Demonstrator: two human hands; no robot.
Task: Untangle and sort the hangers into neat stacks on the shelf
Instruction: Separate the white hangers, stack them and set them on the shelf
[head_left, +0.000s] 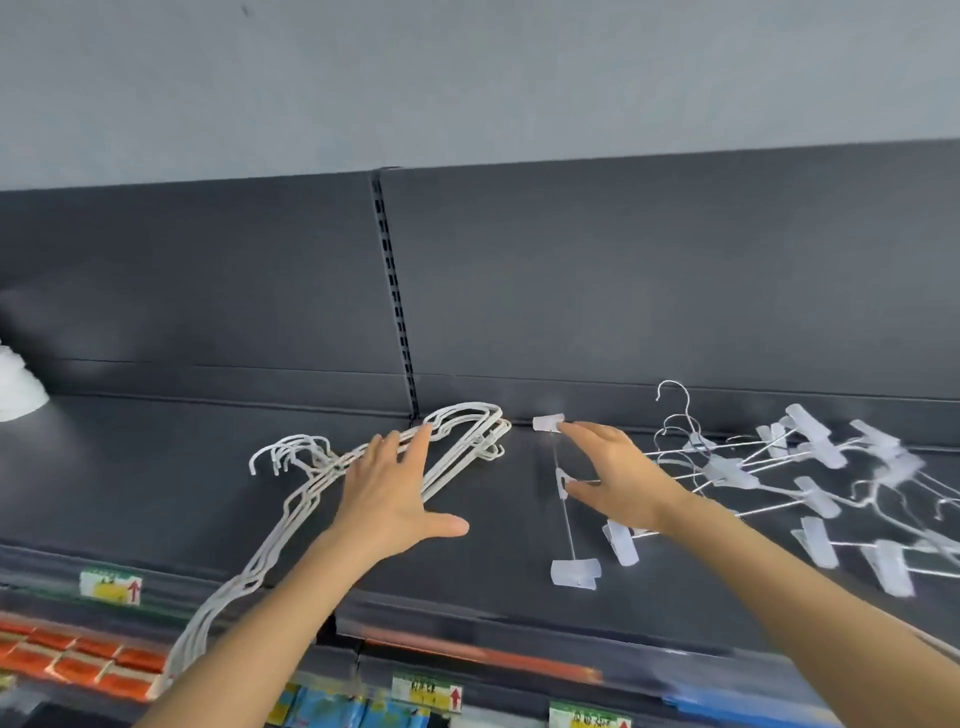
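Left hand (395, 499) and right hand (618, 478) are both open; the white hangers (311, 488) poke past the shelf (493, 587) and could slide off

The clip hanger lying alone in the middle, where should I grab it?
Probably the thin bar of the clip hanger, beside its middle hook, coming from the right as the right hand does. That stretch is bare between the two bulky end clips, so a pinch grip fits.

Dark shelf (493, 551) bears stacked white hangers (464, 457) and scattered clip hangers (727, 470).
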